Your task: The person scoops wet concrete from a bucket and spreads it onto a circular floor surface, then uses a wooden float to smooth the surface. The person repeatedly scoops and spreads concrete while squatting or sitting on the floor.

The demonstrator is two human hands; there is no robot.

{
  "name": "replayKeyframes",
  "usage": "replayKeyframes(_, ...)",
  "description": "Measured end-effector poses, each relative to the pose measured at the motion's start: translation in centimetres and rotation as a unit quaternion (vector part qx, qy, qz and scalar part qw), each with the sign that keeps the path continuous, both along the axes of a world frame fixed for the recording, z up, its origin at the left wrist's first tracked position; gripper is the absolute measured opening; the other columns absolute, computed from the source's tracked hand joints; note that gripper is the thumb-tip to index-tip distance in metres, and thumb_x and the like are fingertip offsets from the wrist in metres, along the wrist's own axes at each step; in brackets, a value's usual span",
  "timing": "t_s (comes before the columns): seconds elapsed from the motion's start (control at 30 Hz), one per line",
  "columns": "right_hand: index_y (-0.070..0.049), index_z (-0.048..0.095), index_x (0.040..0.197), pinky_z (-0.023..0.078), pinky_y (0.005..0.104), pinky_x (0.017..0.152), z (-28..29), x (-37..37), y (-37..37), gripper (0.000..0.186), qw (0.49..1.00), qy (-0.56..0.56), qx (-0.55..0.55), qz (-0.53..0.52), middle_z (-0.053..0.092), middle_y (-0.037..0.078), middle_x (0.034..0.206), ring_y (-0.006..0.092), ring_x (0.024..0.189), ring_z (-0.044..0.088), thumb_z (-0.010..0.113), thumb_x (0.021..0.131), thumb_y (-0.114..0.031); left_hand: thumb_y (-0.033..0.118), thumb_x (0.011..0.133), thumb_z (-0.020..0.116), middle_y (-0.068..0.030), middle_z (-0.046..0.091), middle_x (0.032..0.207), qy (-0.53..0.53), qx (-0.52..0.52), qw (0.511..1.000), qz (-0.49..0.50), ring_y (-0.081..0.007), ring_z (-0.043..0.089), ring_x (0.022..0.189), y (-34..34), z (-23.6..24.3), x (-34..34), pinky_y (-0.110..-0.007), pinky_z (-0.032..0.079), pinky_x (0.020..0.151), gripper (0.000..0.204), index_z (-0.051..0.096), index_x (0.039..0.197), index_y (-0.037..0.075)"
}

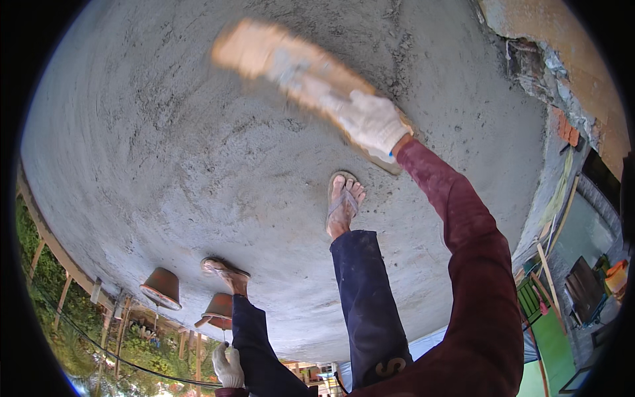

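Note:
My right hand (378,122), in a white knit glove, is closed on a long wooden float (297,69), blurred by motion. The float slants from upper left down to near my right foot, over rough grey wet cement (198,132). My left hand (229,366), also gloved, hangs low beside my left leg, below a reddish-brown bucket (218,309). Its fingers look curled, and a thin dark thing shows at their tips; I cannot make out what it is.
My feet, in flip-flops (342,204), stand on the cement. Another bucket (161,288) sits at the left, near the slab's wooden edge board (46,231), with greenery beyond. A broken wall edge (552,73) runs along the right, with planks and clutter below it.

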State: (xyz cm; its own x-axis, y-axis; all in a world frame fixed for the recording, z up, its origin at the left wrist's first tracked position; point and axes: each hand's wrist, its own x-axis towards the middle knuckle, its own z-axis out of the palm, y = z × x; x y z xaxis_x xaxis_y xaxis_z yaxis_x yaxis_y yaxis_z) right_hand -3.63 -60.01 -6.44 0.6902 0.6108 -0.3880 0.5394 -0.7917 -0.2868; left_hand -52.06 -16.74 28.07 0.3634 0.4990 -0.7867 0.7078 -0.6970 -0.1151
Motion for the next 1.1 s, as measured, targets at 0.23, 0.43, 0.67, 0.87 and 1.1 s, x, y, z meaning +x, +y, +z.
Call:
replayKeyframes(0.23,-0.051,0.053,0.155,0.057,0.0427,0.064,-7.6,-8.9,-5.8,0.061,0.981,-0.004,0.131,0.141,0.062,0.006,0.09,0.0233,0.078,0.067,0.058,0.103,-0.019,0.034,0.1,0.071,-0.022,0.069,0.124,0.021,-0.032,0.999,-0.018,-0.0419,0.062,0.121,-1.5,-2.4,5.2,-0.05,0.048,0.107,0.044,0.069,0.126,-0.001)
replayKeyframes(0.43,-0.053,0.044,0.16,0.058,0.0404,0.063,-4.7,-2.6,-14.8,0.071,0.996,0.008,-0.082,0.016,0.063,0.007,0.091,0.0226,0.078,0.068,0.063,0.103,-0.016,0.035,0.099,0.068,-0.0226,0.072,0.122,0.082,-0.034,0.996,0.028,-0.0412,0.066,0.117,-3.3,-3.5,6.3,-0.048,0.051,0.104,0.044,0.072,0.125,0.0)
replayKeyframes(0.67,-0.04,0.036,0.166,0.054,0.034,0.052,-6.2,2.3,-24.6,0.071,0.979,-0.174,-0.05,-0.091,0.06,0.005,0.086,0.0186,0.066,0.061,0.061,0.107,-0.009,0.036,0.1,0.066,-0.0242,0.073,0.12,0.077,-0.069,0.993,-0.052,-0.0431,0.068,0.114,-4.5,-3.8,8.5,-0.049,0.052,0.101,0.046,0.072,0.125,-0.001)
replayKeyframes(0.87,-0.034,0.034,0.167,0.042,0.024,0.037,-1.3,3.8,-8.6,0.066,0.973,-0.036,0.051,-0.221,0.045,0.0,0.072,0.0088,0.053,0.045,0.057,0.11,-0.009,0.037,0.098,0.07,-0.023,0.074,0.119,0.12,-0.067,0.99,-0.043,-0.0408,0.07,0.115,-4.7,-4.4,7.7,-0.047,0.053,0.102,0.043,0.074,0.124,0.002)
replayKeyframes(1.1,-0.04,0.034,0.167,0.063,0.0429,0.067,-5.7,14.1,0.3,0.074,0.878,-0.043,0.126,-0.459,0.069,0.016,0.1,0.0259,0.078,0.072,0.064,0.103,-0.015,0.039,0.097,0.071,-0.0216,0.077,0.12,0.138,-0.082,0.987,-0.022,-0.0377,0.072,0.117,-5.4,-5.0,9.9,-0.045,0.054,0.104,0.044,0.076,0.123,0.004)
